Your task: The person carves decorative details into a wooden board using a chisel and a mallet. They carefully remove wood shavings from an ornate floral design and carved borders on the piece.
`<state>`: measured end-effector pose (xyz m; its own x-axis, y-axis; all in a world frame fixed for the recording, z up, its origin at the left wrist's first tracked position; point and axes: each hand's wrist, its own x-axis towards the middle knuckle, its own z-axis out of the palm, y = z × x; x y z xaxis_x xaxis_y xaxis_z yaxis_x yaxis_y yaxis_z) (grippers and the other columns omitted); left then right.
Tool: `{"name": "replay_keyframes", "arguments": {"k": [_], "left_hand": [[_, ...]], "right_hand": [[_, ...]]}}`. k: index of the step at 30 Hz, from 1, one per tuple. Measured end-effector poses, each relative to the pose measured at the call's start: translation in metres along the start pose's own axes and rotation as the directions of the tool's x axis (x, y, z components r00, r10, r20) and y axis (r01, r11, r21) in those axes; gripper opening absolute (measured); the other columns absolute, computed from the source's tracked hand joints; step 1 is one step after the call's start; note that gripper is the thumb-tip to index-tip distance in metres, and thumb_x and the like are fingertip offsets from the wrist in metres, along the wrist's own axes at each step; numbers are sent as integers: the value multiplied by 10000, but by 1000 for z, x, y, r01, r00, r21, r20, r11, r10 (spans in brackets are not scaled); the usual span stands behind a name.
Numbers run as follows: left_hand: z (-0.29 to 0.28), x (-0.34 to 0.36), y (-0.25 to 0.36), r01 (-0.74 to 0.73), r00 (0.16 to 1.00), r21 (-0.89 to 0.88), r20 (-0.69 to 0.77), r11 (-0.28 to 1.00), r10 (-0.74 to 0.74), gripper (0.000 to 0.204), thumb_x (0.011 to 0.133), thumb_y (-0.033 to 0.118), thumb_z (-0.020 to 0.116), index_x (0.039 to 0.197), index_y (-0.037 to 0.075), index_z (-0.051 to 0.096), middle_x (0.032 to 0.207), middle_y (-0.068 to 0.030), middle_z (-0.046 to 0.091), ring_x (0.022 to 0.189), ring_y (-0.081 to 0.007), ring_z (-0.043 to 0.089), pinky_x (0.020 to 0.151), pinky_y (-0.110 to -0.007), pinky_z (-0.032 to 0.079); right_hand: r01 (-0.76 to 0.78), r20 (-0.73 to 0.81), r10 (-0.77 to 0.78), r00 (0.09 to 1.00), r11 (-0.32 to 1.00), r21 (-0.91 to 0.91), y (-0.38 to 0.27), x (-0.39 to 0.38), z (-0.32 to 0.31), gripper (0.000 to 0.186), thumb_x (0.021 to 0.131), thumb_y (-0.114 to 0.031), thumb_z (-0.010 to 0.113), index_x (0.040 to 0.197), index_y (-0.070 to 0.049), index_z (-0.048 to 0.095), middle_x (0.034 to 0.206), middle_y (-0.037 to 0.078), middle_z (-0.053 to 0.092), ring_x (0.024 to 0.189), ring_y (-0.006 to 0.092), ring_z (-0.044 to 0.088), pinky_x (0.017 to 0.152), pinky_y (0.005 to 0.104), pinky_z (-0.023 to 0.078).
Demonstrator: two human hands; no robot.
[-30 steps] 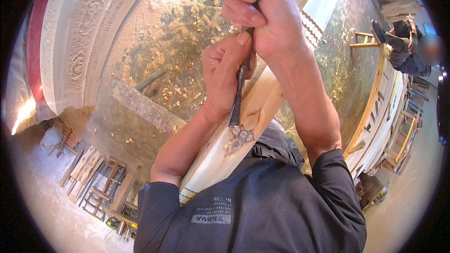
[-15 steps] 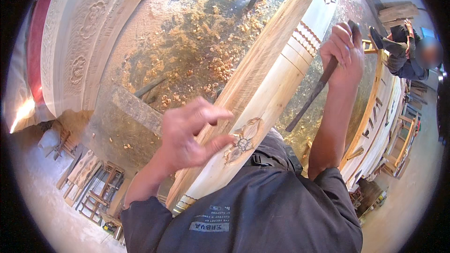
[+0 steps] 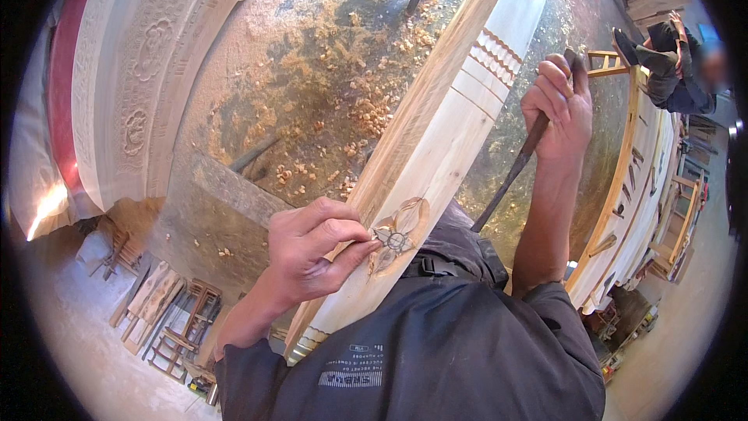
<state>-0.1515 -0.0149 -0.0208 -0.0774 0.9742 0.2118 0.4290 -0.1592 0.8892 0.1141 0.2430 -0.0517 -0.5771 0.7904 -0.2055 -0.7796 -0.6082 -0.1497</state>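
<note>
A long pale wooden beam (image 3: 436, 171) lies diagonally below me, with a carved flower (image 3: 399, 226) near my body and bands of notches farther up. My left hand (image 3: 315, 253) is pinched at the flower's left edge, its fingertips touching the carving; what they hold, if anything, is too small to make out. My right hand (image 3: 557, 109) grips a long dark metal chisel (image 3: 506, 191), held right of the beam, its lower end pointing down toward my waist.
A large relief-carved panel (image 3: 140, 70) stands at upper left. The stained floor (image 3: 312, 132) has shavings, a plank and a dark bar. At right, chisels lie on a light wooden bench (image 3: 623, 210), with a seated person (image 3: 666, 62) beyond. Timber and frames (image 3: 156, 304) are at lower left.
Earlier both hands held the chisel upright over the flower. My right hand has carried it off to the right; my left hand released it, spread, then closed its fingertips on the carving.
</note>
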Motion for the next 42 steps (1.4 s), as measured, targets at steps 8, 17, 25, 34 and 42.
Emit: {"name": "replay_keyframes", "arguments": {"k": [8,17,25,34,42], "left_hand": [[-18,-14,-2,147,985,-112,-78,983,-156,146,821,31,797,815,35,652,804,-79,660,562,-111,544,495,-251,400],[11,-14,5,428,858,-291,-167,856,-486,81,962,29,694,1032,11,659,884,-37,653,691,-57,550,599,-219,421],[23,-16,-3,496,778,-433,-163,753,-606,122,997,50,655,1118,40,639,874,1,647,650,-13,495,554,-178,375],[22,-14,-6,538,727,-529,-103,656,-679,122,1010,48,650,1121,-2,637,963,-22,665,844,-67,621,754,-220,500],[22,-9,-3,523,736,-591,-50,614,-675,134,1022,82,644,1130,6,658,900,-7,663,743,-44,584,652,-199,454]], "right_hand": [[36,89,-36,995,999,-4,21,7,26,492,1134,-453,243,854,-98,437,672,20,432,425,109,361,439,271,321],[2,153,29,988,980,-199,75,30,59,485,1119,-483,256,856,-129,456,668,6,447,429,97,339,460,266,282],[2,107,34,994,948,-317,89,42,55,500,1113,-521,239,846,-158,455,664,16,464,428,95,320,467,275,256],[24,228,57,972,941,-336,94,38,67,489,1130,-471,260,849,-125,462,650,-6,434,400,82,320,439,251,274],[-28,104,50,993,979,-202,87,46,59,493,1122,-495,237,845,-148,450,657,6,451,422,94,321,456,260,267]]}}
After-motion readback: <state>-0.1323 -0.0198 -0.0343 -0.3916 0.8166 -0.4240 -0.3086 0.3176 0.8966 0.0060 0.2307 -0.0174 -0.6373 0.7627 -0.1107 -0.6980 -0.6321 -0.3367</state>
